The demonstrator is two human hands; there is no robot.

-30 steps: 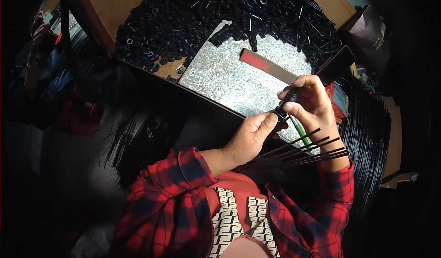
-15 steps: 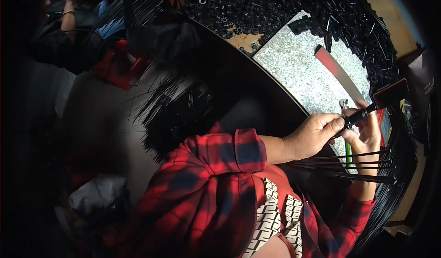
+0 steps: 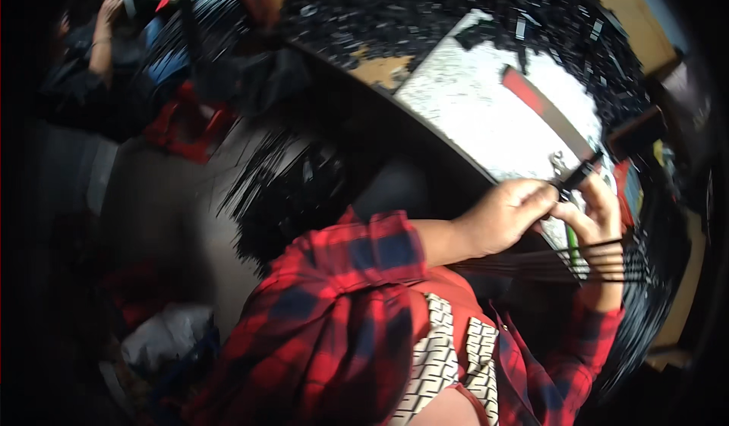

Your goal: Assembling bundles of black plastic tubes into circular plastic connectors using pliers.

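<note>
My left hand (image 3: 512,213) pinches a short black tube-like part (image 3: 579,177) near its lower end. My right hand (image 3: 596,217) closes on the same part from the other side, its thumb next to my left thumb. Several long thin black rods (image 3: 524,266) run below my left hand and across my right wrist. Just beyond the fingers lies a metal tool head (image 3: 558,162), and a green handle (image 3: 572,242) shows below it; whether they are one tool I cannot tell. Motion blur hides the part's detail.
A pale board (image 3: 448,92) bears a red-and-grey flat strip (image 3: 543,107). Behind it spreads a heap of small black parts (image 3: 395,12). A dark block (image 3: 636,134) stands beyond my right hand. More black rods (image 3: 285,198) are at left, near a red container (image 3: 190,126); another person's hand (image 3: 110,8) shows far left.
The whole view has shifted slightly and blurred. Both hands keep the black part between them, now with my fingers lower on it. The rods now sit closer together across my right wrist.
</note>
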